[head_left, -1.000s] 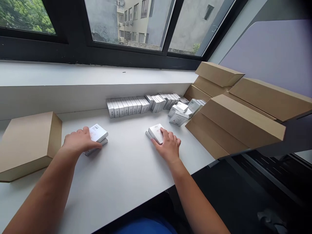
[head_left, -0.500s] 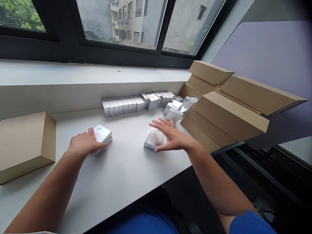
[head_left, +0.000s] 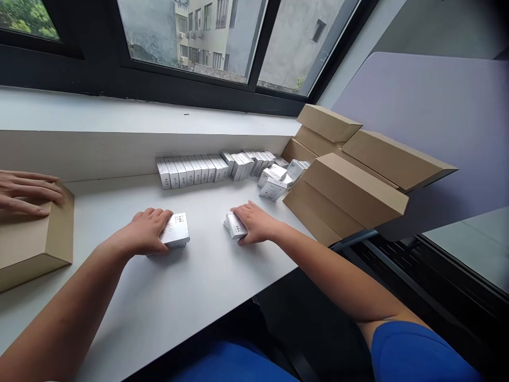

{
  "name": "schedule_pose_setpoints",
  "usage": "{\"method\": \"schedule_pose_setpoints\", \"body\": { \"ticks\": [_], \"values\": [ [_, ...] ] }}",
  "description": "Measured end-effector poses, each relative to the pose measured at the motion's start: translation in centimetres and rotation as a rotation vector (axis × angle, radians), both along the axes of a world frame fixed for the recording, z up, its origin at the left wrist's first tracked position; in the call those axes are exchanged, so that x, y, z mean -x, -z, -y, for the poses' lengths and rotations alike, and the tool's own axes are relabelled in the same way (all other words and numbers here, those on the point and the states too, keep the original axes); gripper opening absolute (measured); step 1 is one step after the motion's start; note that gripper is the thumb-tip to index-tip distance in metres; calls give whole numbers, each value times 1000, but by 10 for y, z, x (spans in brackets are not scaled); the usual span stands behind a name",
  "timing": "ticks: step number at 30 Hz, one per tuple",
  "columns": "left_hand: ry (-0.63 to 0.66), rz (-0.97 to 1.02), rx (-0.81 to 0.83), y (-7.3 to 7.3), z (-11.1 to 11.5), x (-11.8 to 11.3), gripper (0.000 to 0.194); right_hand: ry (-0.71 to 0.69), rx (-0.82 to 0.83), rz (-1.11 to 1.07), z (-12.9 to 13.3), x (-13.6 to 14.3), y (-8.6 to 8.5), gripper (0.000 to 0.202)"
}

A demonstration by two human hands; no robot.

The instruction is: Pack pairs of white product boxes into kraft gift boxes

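Observation:
My left hand [head_left: 148, 232] is closed around a small stack of white boxes [head_left: 177, 231], its thumb on the near side and fingers on the far side. Dark print shows on the top box, and the stack's left part is hidden by the hand. To the right, my right hand [head_left: 256, 222] grips other small white boxes [head_left: 235, 227] from their right side; one looks tilted over another. Behind both hands, a row of white boxes [head_left: 193, 172] stands on edge along the wall. Several loose white boxes [head_left: 273, 187] lie jumbled at the row's right end.
An open cardboard carton [head_left: 338, 196] lies at the right with its flaps spread. At the left, another person's hand [head_left: 29, 193] rests on a closed brown cardboard box [head_left: 24, 246]. The white table's front edge [head_left: 222, 321] runs diagonally near my body.
My right hand has closed on the boxes beneath it. My left hand and its stack have shifted slightly right. Another person's hand has appeared on the brown box.

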State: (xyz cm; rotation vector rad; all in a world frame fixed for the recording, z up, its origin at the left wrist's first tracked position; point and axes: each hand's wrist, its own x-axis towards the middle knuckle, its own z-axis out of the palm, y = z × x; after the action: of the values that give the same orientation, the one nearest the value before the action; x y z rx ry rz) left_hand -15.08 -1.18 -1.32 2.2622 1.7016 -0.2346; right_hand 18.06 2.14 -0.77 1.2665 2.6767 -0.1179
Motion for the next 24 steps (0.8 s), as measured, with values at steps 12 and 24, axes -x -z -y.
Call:
{"method": "schedule_pose_setpoints", "body": {
  "ticks": [12,24],
  "values": [
    [96,130,-92,2,6,-28,64,355,117,80,0,-3,-4,103],
    [13,174,-160,1,10,-37,47,278,-565,-528,35,-86,-113,59]
  ]
}}
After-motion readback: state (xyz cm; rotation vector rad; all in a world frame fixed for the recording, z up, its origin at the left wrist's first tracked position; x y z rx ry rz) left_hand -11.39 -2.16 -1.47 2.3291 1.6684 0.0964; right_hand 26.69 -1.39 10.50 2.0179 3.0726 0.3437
